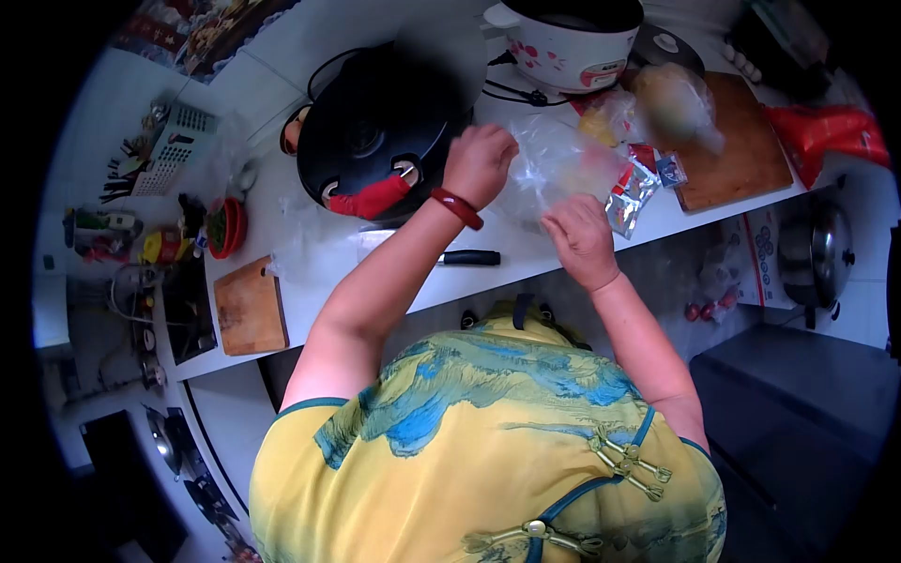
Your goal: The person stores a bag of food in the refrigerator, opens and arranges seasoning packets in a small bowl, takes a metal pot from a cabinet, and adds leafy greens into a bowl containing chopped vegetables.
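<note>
A clear plastic bag (537, 161) is stretched over the white counter between my two hands. My left hand (481, 164), with a red bracelet at its wrist, has its fingers closed on the bag's left side. Its lower right edge is pinched by my right hand (584, 242). The bag's contents are too blurred to make out. Just below my left hand lies a knife with a black handle (469, 257), its blade partly behind my forearm. Silver and red packets (633, 193) are right of my right hand.
A black round pan (366, 131) with red cloth (371, 199) on its handle stands left. Behind are a white floral pot (563, 52) and bagged food (674, 101) by a wooden board (737, 150). Another board (250, 308) and red bowl (226, 228) are at left.
</note>
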Tool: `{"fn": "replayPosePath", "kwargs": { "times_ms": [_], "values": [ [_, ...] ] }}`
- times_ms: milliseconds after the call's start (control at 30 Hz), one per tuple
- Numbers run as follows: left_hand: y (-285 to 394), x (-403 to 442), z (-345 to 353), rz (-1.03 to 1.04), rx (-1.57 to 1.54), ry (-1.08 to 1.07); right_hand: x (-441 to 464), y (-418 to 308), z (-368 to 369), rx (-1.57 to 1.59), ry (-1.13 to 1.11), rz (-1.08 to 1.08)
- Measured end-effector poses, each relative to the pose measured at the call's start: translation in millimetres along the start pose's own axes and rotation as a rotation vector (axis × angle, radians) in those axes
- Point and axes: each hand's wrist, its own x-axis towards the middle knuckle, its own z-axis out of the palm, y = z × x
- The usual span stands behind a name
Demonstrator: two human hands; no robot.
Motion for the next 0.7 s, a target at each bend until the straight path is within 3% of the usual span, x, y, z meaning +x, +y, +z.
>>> {"fn": "replayPosePath", "kwargs": {
  "times_ms": [67, 200, 300, 433, 567, 700],
  "values": [
    [8.9, -6.4, 3.0, -0.099, -0.268, -0.025, 7.0, -7.0, 0.5, -0.038, 0.028, 0.047],
    [37.5, -17.6, -1.4, -0.036, -0.3, -0.081, 18.9, 3.2, 22.2, -0.171, 0.095, 0.116],
    [38.3, -25.9, 3.9, 0.064, -0.296, 0.043, 34.1, 17.7, 23.7, -0.184, -0.083, 0.149],
    [62.7, -29.9, -12.3, -0.136, -0.396, 0.25, 75.6, 34.6, 14.5, -0.144, 0.158, 0.054],
    [87.3, -56.4, -16.4, -0.295, -0.393, 0.28, 96.5, 30.4, -25.7, -0.11, 0.42, 0.024],
    [107.1, -89.2, -12.4, -0.341, -0.481, 0.203, 72.3, 22.3, -95.6, -0.077, 0.497, 0.094]
  ]
}}
